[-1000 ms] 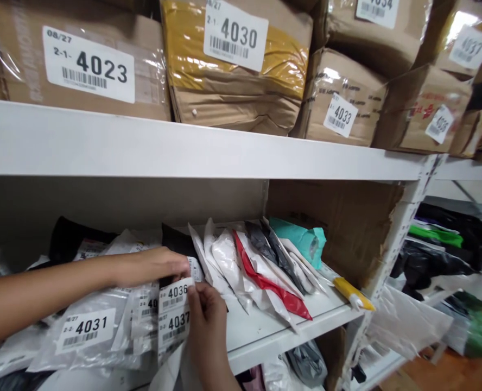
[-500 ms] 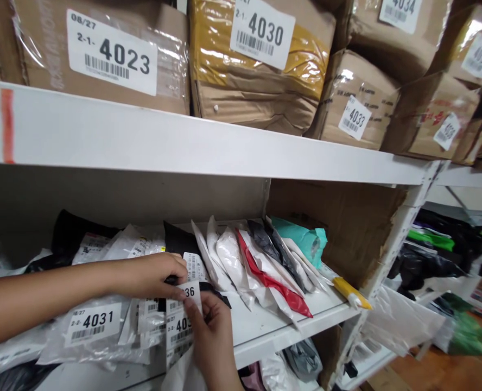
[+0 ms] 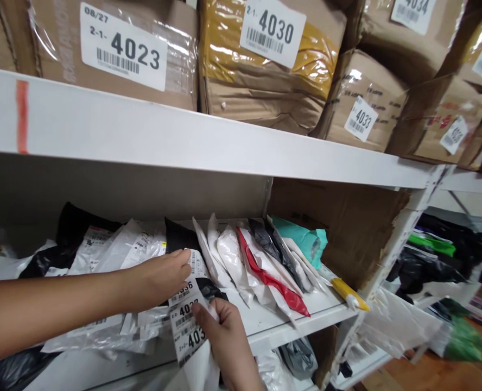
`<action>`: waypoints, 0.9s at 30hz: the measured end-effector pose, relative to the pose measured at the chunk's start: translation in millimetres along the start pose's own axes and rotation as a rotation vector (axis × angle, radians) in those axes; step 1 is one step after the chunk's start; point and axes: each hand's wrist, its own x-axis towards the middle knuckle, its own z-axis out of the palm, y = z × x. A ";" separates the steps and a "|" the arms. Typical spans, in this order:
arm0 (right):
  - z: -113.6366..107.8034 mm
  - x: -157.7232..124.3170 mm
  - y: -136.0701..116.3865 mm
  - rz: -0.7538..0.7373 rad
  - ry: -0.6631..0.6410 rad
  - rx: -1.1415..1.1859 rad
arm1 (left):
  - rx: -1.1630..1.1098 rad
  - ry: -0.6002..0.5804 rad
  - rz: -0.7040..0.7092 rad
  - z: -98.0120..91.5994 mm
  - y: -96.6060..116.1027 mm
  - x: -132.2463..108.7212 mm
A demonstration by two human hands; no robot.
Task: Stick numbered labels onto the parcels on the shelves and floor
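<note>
At the front edge of the lower shelf [image 3: 273,326], the right hand [image 3: 228,342] pinches a white parcel [image 3: 200,369] between thumb and fingers. The parcel's long axis hangs down over that edge. Its tilted labels read "4036", then "2-2-" and "403", the last digit hidden. The left hand [image 3: 162,277] lies loosely curled, fingertips on a black bag's [image 3: 179,236] barcode. Above the shelf, boxes read "08/27 2-1- 4023" [image 3: 122,51], "4030" [image 3: 271,30] and "4033" [image 3: 361,118].

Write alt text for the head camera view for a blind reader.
The left hand rests on plastic mailers on a white shelf while the right hand pinches a white mailer with barcode labels. Above, taped cardboard boxes carry labels 4023 and 4030.
</note>
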 end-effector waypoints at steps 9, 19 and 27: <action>-48.9 -22.0 -18.2 -0.048 -0.090 -0.050 | 0.045 -0.088 -0.097 -27.7 8.0 22.8; -124.0 -72.0 -91.8 -0.224 0.376 -0.032 | 0.225 -0.019 0.153 -38.9 4.5 53.5; -234.5 -122.6 -160.8 -0.183 0.610 -0.362 | 0.273 0.094 0.403 -22.8 -16.4 57.3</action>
